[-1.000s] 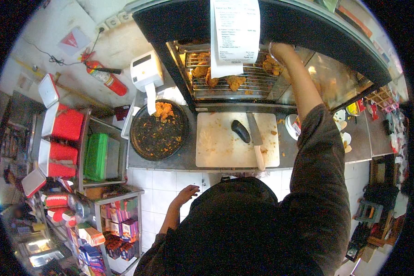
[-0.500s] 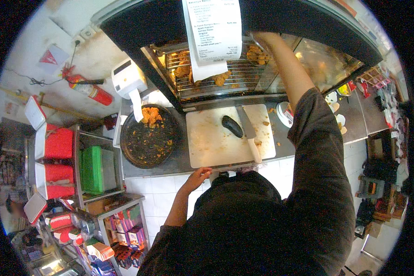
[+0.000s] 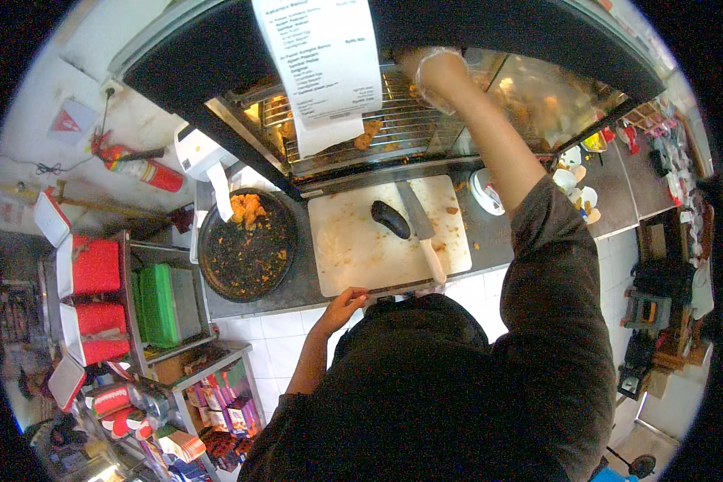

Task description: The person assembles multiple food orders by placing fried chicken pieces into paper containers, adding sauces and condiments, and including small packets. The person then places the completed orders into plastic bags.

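Observation:
My right hand [image 3: 435, 74] reaches up into the opening of a lit food warmer cabinet [image 3: 329, 176], with clear plastic around the wrist; its fingers are hidden and blurred. Pieces of fried food [image 3: 367, 134] lie on the wire rack [image 3: 398, 104] inside. My left hand [image 3: 342, 310] rests at the front edge of a white cutting board [image 3: 341, 257], fingers stretched toward it and holding nothing visible. On the board lie a knife with a pale handle [image 3: 431, 259] and a dark, glossy oval object [image 3: 390, 219].
A round black pan [image 3: 245, 265] with fried bits stands left of the board. A long paper receipt [image 3: 329, 72] hangs before the cabinet. Beyond the pan are a white printer [image 3: 201, 153] and a fire extinguisher [image 3: 149, 167]. A white round tub [image 3: 487, 193] sits right of the board.
The view has shifted slightly. My right hand has moved a little back from the cabinet's upper edge, showing more of the plastic at the wrist. My left hand stays at the board's edge.

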`<action>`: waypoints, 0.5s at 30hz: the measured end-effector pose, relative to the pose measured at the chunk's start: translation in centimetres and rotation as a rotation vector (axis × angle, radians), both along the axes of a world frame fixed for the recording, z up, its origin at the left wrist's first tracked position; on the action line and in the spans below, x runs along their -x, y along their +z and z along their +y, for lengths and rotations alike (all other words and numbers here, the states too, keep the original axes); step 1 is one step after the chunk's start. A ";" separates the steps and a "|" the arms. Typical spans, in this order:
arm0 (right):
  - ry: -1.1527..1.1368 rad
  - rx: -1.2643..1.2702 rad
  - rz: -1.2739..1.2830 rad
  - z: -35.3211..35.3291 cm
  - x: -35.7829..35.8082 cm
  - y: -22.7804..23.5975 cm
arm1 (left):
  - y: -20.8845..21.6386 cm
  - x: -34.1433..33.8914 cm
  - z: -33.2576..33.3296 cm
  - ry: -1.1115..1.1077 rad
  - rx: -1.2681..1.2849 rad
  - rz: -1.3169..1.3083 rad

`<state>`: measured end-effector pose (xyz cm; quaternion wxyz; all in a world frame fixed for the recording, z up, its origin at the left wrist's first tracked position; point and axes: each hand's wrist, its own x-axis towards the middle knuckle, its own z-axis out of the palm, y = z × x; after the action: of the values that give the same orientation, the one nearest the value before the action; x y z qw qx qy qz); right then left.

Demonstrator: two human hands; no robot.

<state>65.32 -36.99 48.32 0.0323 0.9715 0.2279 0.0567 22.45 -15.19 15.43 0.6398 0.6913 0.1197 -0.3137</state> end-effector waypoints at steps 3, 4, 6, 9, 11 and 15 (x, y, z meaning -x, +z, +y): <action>0.018 -0.004 -0.050 -0.4 2.2 0.3 | -0.3 -1.2 -0.9 -0.044 0.069 -0.054; -0.029 -0.096 -0.041 -0.6 2.9 0.5 | -0.3 -1.6 -1.2 -0.066 0.082 -0.086; -0.071 -0.302 -0.101 -0.6 4.2 0.8 | -0.1 -2.4 -1.7 -0.098 0.059 -0.102; 0.021 -0.468 -0.234 -0.4 5.4 0.7 | 0.7 -3.4 -2.3 -0.103 0.035 -0.118; 0.065 -0.429 -0.291 -0.5 5.8 0.2 | 1.1 -3.9 -2.7 -0.096 0.010 -0.145; 0.137 -0.371 -0.301 -1.6 5.7 -0.6 | 1.3 -4.1 -3.6 -0.053 0.074 -0.127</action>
<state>59.64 -38.59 47.72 -0.1171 0.9237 0.2714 0.2436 26.60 -18.79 16.75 0.6625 0.6888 0.0488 -0.2904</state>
